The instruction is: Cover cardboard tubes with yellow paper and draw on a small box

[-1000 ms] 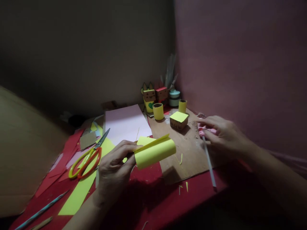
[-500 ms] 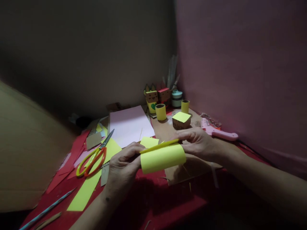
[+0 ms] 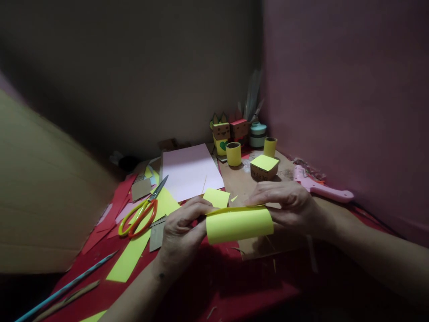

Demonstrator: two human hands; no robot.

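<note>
Between my two hands a sheet of yellow paper (image 3: 239,227) is curled into a tube shape, its long edge facing away from me. My left hand (image 3: 186,228) pinches the tube's left end. At the right end, my right hand (image 3: 288,203) grips it with fingers over the upper edge and thumb side hidden. Behind the paper lies a small yellow paper piece (image 3: 216,198). Left of my left hand, scissors (image 3: 142,214) with yellow and orange handles rest on yellow paper strips. A cardboard block with a yellow top (image 3: 264,167) stands just beyond my right hand.
A pink sheet (image 3: 191,172) lies at the back. Two yellow rolls (image 3: 233,154), cardboard figures (image 3: 221,136) and a teal jar (image 3: 258,135) stand behind. On the right is a pink glue gun (image 3: 321,188); red paper scraps (image 3: 112,217) and a blue striped stick (image 3: 67,286) are left.
The camera view has shifted, so the whole scene sits further right. The curled paper's upper flap is now pressed nearer to the tube, and the tube lies more level.
</note>
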